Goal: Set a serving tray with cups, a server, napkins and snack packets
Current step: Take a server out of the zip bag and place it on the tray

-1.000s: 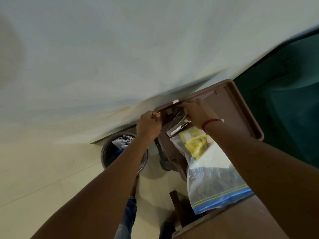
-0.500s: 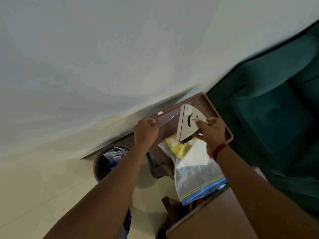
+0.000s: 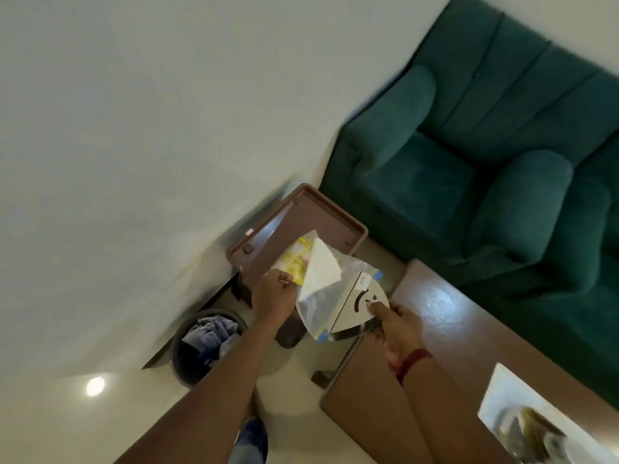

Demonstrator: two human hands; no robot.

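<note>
A brown serving tray (image 3: 335, 212) rests on a small dark stand by the wall. Across its near edge lies a clear zip bag (image 3: 318, 306) holding yellow snack packets (image 3: 292, 259) and a white folded napkin (image 3: 323, 267). My left hand (image 3: 273, 296) is closed at the bag's left edge, fingers curled on it. My right hand (image 3: 398, 324) grips a fan-shaped metal napkin holder (image 3: 363, 304) with a smiley cut-out, held beside the bag above the corner of the wooden table (image 3: 435, 309).
A dark waste bin (image 3: 204, 343) full of rubbish stands on the floor left of the stand. A green sofa (image 3: 485, 162) fills the right side. A white plate (image 3: 505, 406) with blurred items sits on the wooden table at lower right.
My right hand has drawn the metal napkin holder off the tray toward the wooden table. My left hand went from the tray's rim to the bag. The view swung right, showing the sofa.
</note>
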